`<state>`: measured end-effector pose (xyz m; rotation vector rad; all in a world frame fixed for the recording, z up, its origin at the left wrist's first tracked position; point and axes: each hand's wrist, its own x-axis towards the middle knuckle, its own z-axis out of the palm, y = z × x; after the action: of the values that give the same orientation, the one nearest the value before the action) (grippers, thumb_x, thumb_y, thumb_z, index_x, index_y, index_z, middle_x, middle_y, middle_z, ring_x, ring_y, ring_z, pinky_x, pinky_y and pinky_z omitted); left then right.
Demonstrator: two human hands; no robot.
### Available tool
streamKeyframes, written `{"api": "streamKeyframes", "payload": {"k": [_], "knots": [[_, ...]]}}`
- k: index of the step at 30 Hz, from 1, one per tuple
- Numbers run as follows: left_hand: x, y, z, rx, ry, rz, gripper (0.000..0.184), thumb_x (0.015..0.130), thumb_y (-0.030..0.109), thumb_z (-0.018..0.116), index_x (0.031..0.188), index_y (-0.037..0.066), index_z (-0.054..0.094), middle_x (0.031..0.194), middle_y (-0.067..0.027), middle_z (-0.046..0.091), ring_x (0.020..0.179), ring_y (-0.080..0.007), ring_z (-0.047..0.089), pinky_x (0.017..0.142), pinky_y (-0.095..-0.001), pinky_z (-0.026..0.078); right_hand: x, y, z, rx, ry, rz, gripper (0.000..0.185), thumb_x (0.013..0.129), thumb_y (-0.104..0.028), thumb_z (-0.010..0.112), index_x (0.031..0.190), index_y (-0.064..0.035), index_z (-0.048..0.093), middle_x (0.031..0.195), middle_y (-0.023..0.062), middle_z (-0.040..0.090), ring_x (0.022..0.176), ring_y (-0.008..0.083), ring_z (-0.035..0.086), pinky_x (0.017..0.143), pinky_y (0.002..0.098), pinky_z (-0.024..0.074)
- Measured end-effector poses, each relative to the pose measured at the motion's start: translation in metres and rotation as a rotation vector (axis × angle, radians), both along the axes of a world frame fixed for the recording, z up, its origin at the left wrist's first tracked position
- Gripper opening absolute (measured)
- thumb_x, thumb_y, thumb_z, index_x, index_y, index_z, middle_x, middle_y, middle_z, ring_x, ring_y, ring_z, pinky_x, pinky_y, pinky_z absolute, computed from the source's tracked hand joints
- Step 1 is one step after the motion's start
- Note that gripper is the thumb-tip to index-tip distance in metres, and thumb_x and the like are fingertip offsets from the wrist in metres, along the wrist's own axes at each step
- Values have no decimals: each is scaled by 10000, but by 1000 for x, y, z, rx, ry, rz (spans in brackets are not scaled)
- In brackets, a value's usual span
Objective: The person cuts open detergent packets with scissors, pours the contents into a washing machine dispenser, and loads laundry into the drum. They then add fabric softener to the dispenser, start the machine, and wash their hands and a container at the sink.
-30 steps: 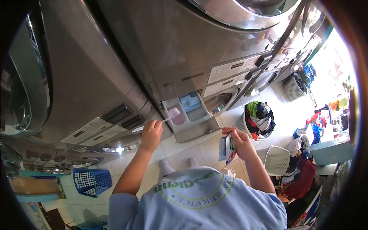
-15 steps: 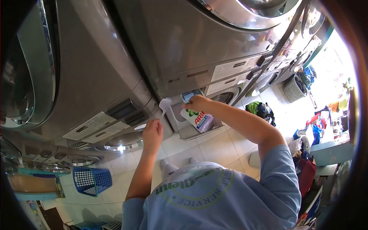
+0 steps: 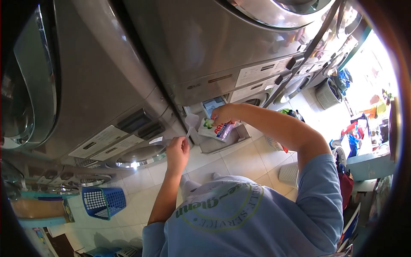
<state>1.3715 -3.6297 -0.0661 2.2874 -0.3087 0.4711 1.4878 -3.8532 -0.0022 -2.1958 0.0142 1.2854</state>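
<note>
Closed round the handle of a translucent white scoop [image 3: 192, 120], my left hand [image 3: 178, 153] is in front of the washing machines. The scoop's bowl points up beside the detergent drawer. My right hand [image 3: 224, 114] pinches a white, green and purple detergent packet [image 3: 217, 130], which is tilted over the pulled-out drawer [image 3: 231, 141]. A blue compartment piece [image 3: 212, 104] shows behind that hand. The packet's opening and whatever comes out of it cannot be made out.
Grey washing machines [image 3: 205, 51] fill the upper area. A blue basket [image 3: 104, 202] is on the tiled floor at the lower left. On the right are a white basket [image 3: 289, 174], a grey laundry basket [image 3: 329, 95] and a blue-grey bench [image 3: 370, 166].
My right hand has moved left with the packet, from over the floor to the drawer. My left hand has shifted slightly right, and the scoop has turned from lying sideways to more upright.
</note>
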Motion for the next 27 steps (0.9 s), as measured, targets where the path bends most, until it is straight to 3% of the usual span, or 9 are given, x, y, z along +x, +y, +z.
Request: {"api": "streamKeyframes", "payload": {"k": [1,4,7,14,17,19,22,25,27], "knots": [[0,-1,0,-26,-11,-1,79,765,15,623,839,14,593,718,-122,589,580,-241,587,535,-331,467,0,-2,-4,58,50,-102,187,820,-149,638,938,-7,612,770,59,613,680,216,597,578,388,512],[-3,-4,5,-72,8,-4,75,771,16,614,841,19,587,721,-116,579,582,-242,578,534,-338,456,10,-6,-11,38,131,-69,117,811,-109,631,862,-9,601,767,65,612,638,190,580,553,341,512],[-5,-5,5,-101,41,-5,67,784,23,603,847,22,582,723,-108,569,587,-240,569,531,-341,444,23,-12,-11,34,90,-15,307,769,-113,684,1053,-31,600,907,86,601,769,201,597,591,348,524],[-10,-3,2,-184,65,22,71,792,27,602,861,18,588,729,-105,577,585,-220,563,538,-319,445,35,-6,-7,-9,-135,56,266,746,-81,681,1000,-19,633,875,90,623,763,191,610,554,341,539],[-14,1,1,-185,60,31,71,794,25,600,864,18,588,734,-106,580,589,-223,566,546,-314,448,43,1,-33,-216,-345,471,293,719,-75,696,1002,-23,637,881,93,640,759,208,635,593,339,539],[-17,2,3,-178,50,33,72,794,22,600,865,18,589,736,-107,582,592,-224,569,547,-312,448,29,12,-39,-445,-925,701,292,687,-112,725,961,-35,660,850,99,659,763,245,654,651,332,536],[-23,5,7,-172,36,42,75,793,17,598,868,16,589,742,-108,587,597,-224,577,550,-311,450,4,20,-15,-281,-910,461,239,682,-171,733,886,-52,692,828,116,672,794,284,655,694,351,528],[-28,6,10,-171,34,48,76,791,12,598,866,14,590,748,-112,594,602,-224,583,554,-312,455,-3,27,2,-339,-839,701,167,693,-161,671,839,-91,713,864,106,681,834,262,661,713,359,532],[-31,6,11,-170,38,50,74,790,11,599,863,13,592,749,-114,597,604,-223,585,555,-312,457,-3,32,6,-349,-747,640,168,705,-172,669,845,-88,711,875,100,682,837,260,660,705,362,533]]}}
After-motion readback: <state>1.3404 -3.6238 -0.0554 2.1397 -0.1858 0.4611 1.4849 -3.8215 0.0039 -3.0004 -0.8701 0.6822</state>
